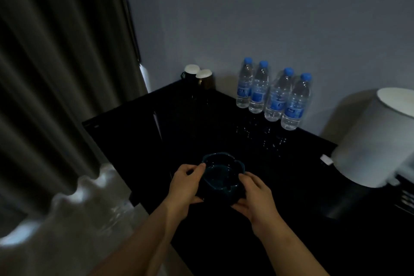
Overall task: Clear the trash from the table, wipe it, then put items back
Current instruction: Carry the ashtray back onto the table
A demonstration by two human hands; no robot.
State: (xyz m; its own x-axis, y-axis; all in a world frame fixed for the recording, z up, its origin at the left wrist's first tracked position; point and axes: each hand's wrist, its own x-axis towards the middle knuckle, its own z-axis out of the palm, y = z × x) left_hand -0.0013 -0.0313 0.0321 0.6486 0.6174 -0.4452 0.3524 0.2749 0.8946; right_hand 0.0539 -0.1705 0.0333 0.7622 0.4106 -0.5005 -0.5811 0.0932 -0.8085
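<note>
Our left grip (186, 182) and right grip (253, 197) curl round opposite sides of the dark teal, glossy, notch-rimmed ashtray (220, 173), near the front edge of the black counter (201, 127). Its bowl faces up, and being roundish it shows no clear long axis. Four blue-capped clear plastic water bottles (273, 96) line the back edge.

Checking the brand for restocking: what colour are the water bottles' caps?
Blue caps on all four water bottles; the head view shows them best.
</note>
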